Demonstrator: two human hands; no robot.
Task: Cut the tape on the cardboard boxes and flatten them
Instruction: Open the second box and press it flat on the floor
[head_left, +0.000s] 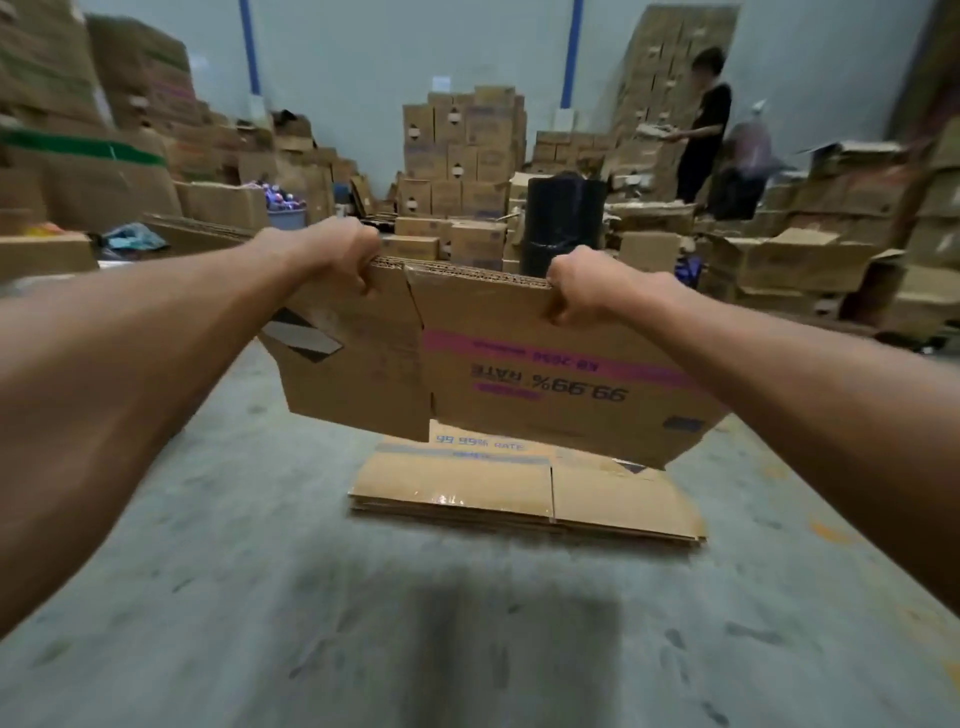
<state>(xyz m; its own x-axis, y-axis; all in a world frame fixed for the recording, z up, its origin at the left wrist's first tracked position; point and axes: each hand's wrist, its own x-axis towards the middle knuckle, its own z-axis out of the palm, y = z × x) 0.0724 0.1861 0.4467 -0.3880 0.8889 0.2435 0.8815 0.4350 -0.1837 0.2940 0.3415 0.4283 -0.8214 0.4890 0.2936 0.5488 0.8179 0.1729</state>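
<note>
Reaching forward with both arms, forearms bare. Gripping the box (519, 364) by its top edge with left hand (332, 249), fingers curled over. Clamping same edge with right hand (587, 286), knuckles up, apart from left.

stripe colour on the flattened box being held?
Pink/magenta band across the brown flattened box, with upside-down dark print. Both the left hand and right hand grip its top edge. Head view.

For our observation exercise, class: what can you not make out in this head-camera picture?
Head view:
- Floor stack: far end hidden by the held box.
- Held box's small purple print: blurred.
- Its far face: turned away.
- Distant person: load blurred, small.
</note>
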